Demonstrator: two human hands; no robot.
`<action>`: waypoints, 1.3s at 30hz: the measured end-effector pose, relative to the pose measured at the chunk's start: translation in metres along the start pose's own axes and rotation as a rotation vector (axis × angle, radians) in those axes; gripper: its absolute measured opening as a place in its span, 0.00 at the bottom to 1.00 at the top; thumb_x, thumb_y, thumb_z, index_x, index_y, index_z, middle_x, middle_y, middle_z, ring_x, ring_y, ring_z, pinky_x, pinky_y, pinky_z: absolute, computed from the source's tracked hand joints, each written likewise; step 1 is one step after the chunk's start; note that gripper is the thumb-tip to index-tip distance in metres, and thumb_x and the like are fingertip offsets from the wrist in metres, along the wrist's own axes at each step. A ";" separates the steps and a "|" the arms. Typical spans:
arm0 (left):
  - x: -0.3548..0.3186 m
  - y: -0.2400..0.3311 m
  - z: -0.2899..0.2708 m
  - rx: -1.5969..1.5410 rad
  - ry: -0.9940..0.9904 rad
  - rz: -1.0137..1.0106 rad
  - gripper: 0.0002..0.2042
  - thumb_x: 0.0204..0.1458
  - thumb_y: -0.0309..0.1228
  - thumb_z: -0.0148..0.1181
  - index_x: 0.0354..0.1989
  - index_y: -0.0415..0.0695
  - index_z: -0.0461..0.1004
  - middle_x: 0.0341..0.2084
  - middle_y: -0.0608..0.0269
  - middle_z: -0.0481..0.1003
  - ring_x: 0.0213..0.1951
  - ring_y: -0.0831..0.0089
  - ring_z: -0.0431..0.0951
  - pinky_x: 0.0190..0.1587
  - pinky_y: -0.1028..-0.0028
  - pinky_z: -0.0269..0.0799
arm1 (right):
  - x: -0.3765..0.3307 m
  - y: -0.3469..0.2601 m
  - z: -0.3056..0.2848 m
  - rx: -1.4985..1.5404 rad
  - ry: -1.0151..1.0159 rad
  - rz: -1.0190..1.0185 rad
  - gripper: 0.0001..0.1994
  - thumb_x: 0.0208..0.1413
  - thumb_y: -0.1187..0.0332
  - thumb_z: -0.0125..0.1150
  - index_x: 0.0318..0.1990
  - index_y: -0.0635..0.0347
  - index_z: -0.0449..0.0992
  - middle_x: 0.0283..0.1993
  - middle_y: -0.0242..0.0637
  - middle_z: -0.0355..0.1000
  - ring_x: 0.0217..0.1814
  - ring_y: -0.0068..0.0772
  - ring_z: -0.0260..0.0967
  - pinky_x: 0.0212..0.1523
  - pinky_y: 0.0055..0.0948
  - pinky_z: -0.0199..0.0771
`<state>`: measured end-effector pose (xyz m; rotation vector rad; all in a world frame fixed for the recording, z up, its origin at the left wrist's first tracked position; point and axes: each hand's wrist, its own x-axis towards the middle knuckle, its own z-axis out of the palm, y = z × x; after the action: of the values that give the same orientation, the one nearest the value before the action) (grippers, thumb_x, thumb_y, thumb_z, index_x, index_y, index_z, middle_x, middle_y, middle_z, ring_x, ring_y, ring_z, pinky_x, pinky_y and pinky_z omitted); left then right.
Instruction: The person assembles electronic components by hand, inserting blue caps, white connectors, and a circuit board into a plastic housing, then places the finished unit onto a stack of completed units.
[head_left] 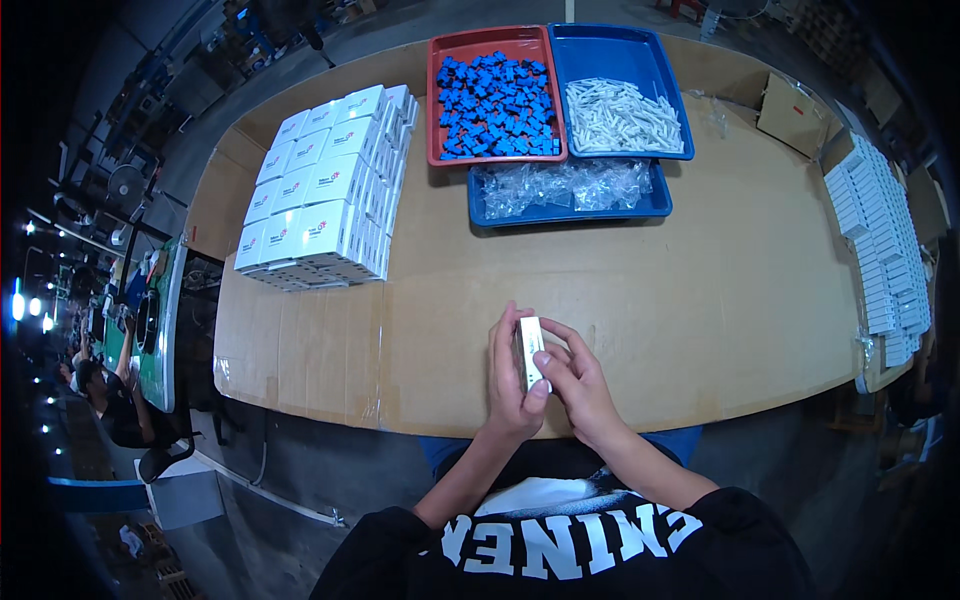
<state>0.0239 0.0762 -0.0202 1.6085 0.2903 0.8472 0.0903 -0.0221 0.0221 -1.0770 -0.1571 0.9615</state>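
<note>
A slim white box [531, 352] with small print on its face stands nearly upright between my two hands, above the near middle of the cardboard-covered table. My left hand [506, 378] is closed along its left side, thumb low at the near end. From the right, my right hand [582, 388] closes on the same box, its thumb pressed against the face and its fingers curled behind the far edge. Both palms hide the box's sides, and I cannot tell whether it is sealed.
At left rises a block of stacked white boxes [325, 215]. Beyond my hands are a red tray [433, 110] of blue-and-black parts, a blue tray [605, 55] of white sticks and a lower blue tray [575, 219] of clear bags. White pieces [880, 245] stand in rows at right.
</note>
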 end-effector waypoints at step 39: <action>-0.002 0.017 -0.006 -0.747 -0.029 -0.853 0.30 0.72 0.58 0.33 0.68 0.48 0.63 0.59 0.58 0.73 0.60 0.66 0.76 0.63 0.63 0.73 | 0.016 -0.024 -0.037 -1.235 -0.298 -0.850 0.39 0.47 0.53 0.77 0.67 0.56 0.72 0.73 0.49 0.63 0.74 0.55 0.62 0.73 0.70 0.54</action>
<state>0.0138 0.0756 -0.0054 0.6748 0.5138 0.2053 0.1340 -0.0387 0.0171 -1.7180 -1.4709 0.1403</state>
